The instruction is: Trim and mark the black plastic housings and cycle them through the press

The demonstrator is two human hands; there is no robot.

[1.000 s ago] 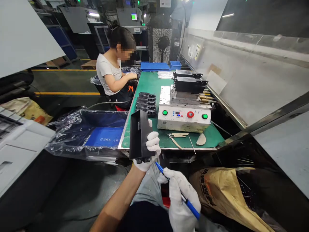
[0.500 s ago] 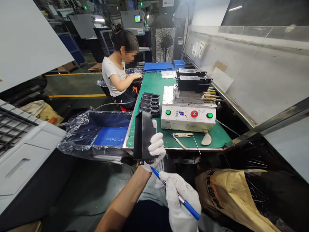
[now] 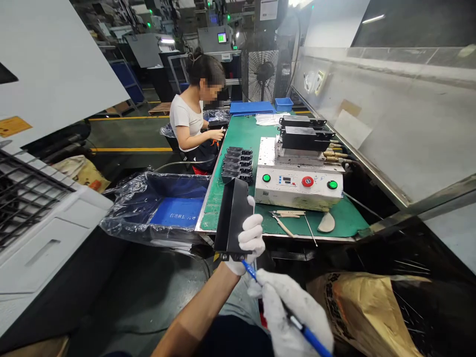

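While the left hand (image 3: 252, 235) in its white glove has its fingers wrapped round the right side of a long black housing (image 3: 233, 218), the right hand (image 3: 293, 307), also gloved, is pinching a blue pen-like tool (image 3: 312, 339) just below it and a bit to the right. The housing is tipped up, open channel facing left, and the tool's tip sits right by the little screw tabs at its bottom end; honestly can't tell if it's touching. Just past the left hand is a green tabletop (image 3: 241, 136), with a row of black parts (image 3: 238, 166) lined up right behind the top of the housing. Ahead and to the right of both hands sits a white control box (image 3: 297, 192) with two green buttons and a red one, and black blocks (image 3: 305, 139) up on top of it. Between that box and the right hand you've got some cutters (image 3: 285, 226), a thin rod (image 3: 311, 230) and a pale half-round piece (image 3: 326, 223). Off to the left of the left hand there's a plastic-lined blue crate (image 3: 178, 210), and to the right of the right hand a brown paper sack (image 3: 372, 302). Way out ahead and left, a co-worker in a white top (image 3: 182, 111) is sitting at the table edge, with a big fan (image 3: 264, 74) farther back.
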